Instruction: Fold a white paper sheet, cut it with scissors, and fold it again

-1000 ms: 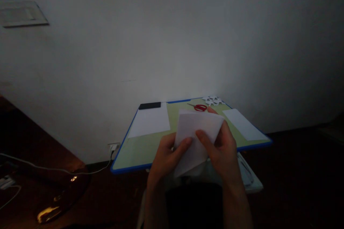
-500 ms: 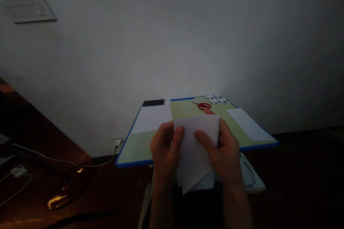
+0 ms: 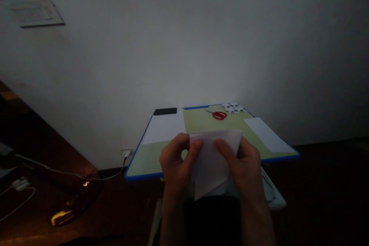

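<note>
A folded sheet of white paper is held up between my two hands, in front of the table's near edge. My left hand grips its left side, thumb on the face toward me and fingers behind. On the right side my right hand pinches it the same way, its thumb lying near the upper middle. The paper's lower edge comes to a slanted point at the left. The fingers behind the sheet are mostly hidden.
On the green, blue-edged table lie red-handled scissors, white paper cut-outs, a paper strip, a large white sheet and a flat black object. A wall stands behind. A white cable runs at left.
The top edge of the folded paper has dropped slightly and its upper right corner has shifted right with my right hand. My right index finger no longer shows above the sheet.
</note>
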Motion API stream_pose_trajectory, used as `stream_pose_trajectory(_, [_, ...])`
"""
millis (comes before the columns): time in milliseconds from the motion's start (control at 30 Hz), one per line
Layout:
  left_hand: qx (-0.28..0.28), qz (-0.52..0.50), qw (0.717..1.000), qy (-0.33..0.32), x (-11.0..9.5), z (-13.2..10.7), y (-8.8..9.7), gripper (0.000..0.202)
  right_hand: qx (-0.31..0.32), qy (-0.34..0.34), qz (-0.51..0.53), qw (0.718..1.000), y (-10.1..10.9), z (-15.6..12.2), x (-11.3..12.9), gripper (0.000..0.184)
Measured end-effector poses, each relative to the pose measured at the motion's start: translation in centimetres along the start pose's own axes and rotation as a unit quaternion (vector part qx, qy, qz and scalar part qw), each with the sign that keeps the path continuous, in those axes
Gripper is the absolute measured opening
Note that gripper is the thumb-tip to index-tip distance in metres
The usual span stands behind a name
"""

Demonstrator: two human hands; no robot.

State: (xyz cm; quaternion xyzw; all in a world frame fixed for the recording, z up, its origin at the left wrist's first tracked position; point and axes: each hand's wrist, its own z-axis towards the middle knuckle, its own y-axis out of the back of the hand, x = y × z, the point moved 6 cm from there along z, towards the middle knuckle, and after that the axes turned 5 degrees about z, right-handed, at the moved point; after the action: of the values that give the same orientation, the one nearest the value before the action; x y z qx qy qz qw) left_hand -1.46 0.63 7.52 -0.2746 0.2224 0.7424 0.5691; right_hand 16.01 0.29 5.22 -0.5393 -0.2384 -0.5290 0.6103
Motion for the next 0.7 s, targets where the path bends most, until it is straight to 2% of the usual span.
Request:
stream_pose_trajectory(33, [-0.001,-0.009,1.0,0.006,0.1,-0.1,0.0,0.002,0.0,0.0,-0.005,1.0,0.0,0.0,0.0,0.033])
stream_pose_trajectory(233, [-0.015,0.008,1.0,0.024,0.3,-0.4,0.2,0.016,0.006,-0.007,-0.028,1.0,-0.1,0.1,0.0,0.034])
stream_pose_trajectory(533, [-0.019,0.018,1.0,0.009,-0.6,-0.1,0.3,0.006,0.008,-0.01,-0.018,1.0,-0.1,0.0,0.1,0.035])
stream_pose_trajectory(700, [-0.019,0.053,0.998,0.009,-1.0,0.0,0.4,0.011,0.01,-0.008,-0.025,1.0,-0.1,0.0,0.1,0.037])
